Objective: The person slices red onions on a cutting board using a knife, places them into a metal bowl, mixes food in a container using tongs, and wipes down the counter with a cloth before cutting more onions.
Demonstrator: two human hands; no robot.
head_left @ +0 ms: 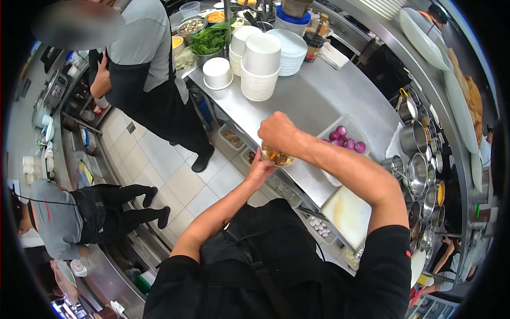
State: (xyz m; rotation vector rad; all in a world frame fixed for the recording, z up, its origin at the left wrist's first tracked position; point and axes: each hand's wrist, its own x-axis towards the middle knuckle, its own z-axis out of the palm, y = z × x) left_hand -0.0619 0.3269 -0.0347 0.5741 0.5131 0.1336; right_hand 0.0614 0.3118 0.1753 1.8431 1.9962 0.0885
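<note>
My left hand (260,171) grips the near rim of a small round bowl (287,161) at the steel counter's front edge. Brownish food and an orange strip show inside it. Just above the bowl, my right hand (278,132) is curled into a fist, its back towards me. Whatever its fingers hold, if anything, is hidden. My right forearm covers part of the bowl. To the right of that hand sits a white basket (325,127) of red onions (340,134).
Stacked white bowls (260,64), pale plates (288,50) and a container of green leaves (209,40) stand further along the counter (308,95). A cutting board (348,212) lies nearer me. One person (151,69) stands beyond, another (64,212) at left. Metal pots (413,137) fill the right.
</note>
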